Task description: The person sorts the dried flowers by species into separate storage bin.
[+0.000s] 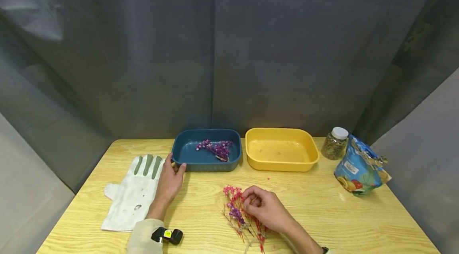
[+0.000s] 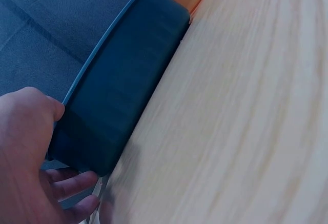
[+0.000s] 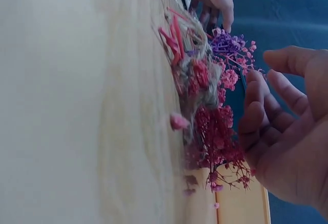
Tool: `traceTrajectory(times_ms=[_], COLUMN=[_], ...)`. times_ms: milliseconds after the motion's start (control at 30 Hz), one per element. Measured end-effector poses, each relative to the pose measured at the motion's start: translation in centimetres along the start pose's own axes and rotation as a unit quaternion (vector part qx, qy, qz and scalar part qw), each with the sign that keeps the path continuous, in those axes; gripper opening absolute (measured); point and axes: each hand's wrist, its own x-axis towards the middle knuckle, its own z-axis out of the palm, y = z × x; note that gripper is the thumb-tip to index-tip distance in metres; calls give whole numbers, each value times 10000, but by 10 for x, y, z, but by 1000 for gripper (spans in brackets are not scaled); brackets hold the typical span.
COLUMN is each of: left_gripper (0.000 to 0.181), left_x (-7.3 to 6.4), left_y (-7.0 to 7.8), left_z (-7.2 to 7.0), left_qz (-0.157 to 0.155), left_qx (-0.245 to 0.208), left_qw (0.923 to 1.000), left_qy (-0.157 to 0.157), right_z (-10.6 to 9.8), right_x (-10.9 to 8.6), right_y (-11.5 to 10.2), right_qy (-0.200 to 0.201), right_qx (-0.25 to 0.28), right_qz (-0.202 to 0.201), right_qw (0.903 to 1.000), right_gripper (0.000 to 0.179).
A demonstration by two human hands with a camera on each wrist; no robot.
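At the dark blue tray, my left hand grips the near left corner; the left wrist view has the thumb at the rim and fingers bent around the end wall. A purple dried-flower sprig lies inside that tray. My right hand hovers over a bunch of pink and red dried flowers, fingers loosely bent, fingertips close to the blossoms. Nothing shows between thumb and fingers in the right wrist view. Among the red stems is another purple sprig, with twine around the bunch.
Right of the blue tray stands a yellow tray. A lidded jar and a crumpled blue bag are at the far right. Left of my left arm lies a white glove with green fingers. A grey curtain hangs behind the table.
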Motion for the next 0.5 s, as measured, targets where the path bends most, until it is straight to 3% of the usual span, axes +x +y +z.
traceTrajectory(times_ms=[500], left_gripper=[73], left_x=[2], left_y=[-1], left_z=[0], left_qz=[-23], left_qx=[-40], left_qw=[10000], left_qy=[-67], right_z=[8], right_x=[-8], right_y=[6], right_qy=[-521], right_qx=[-556], right_qz=[-339], right_qw=[9965], right_gripper=[15])
